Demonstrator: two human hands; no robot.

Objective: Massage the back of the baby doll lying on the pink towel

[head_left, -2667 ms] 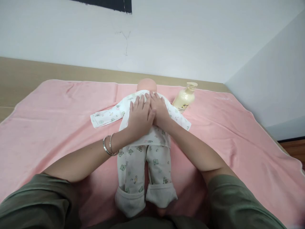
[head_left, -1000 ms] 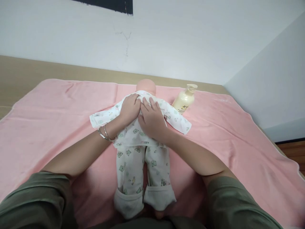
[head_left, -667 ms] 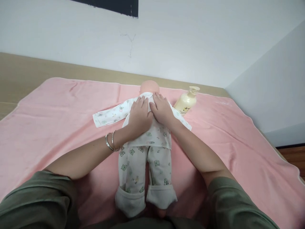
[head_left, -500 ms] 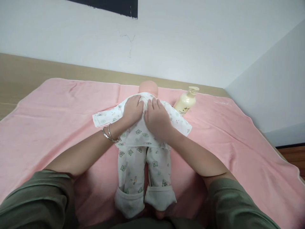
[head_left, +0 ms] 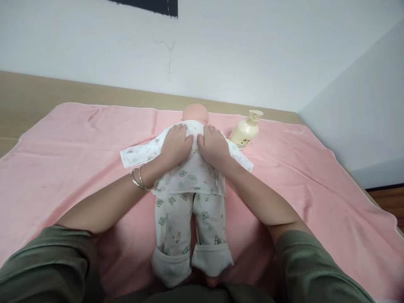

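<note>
Taking the pump bottle (head_left: pixel 245 132) as the mark, the doll (head_left: pixel 191 183) lies just to its left, stretched out flat on a pink cloth (head_left: pixel 94 143) that covers much of the worktop (head_left: pixel 31 86). Its long axis runs almost straight away from the person: the bare, rounded head (head_left: pixel 195 112) is the far end, about level with the bottle, while the legs come down on the near side, well closer to the person than the bottle is. The trousers (head_left: pixel 177 223) point at the person with the legs side by side and the hems turned up; a bit of foot shows under the leg nearer the bottle side. The arms of the printed white shirt (head_left: pixel 189 174) slant outward, one sleeve (head_left: pixel 137 156) on the side away from the bottle, the other reaching just beside the bottle's base; whether they touch cannot be told. Both hands rest flattened on the shirt's upper part, left of the bottle: the left hand (head_left: pixel 175 145) farther from it, the right hand (head_left: pixel 215 147) nearer, fingers extended toward the head and thumbs facing each other across a narrow gap. Two silver-coloured bangles (head_left: pixel 136 179) circle the left wrist.
</note>
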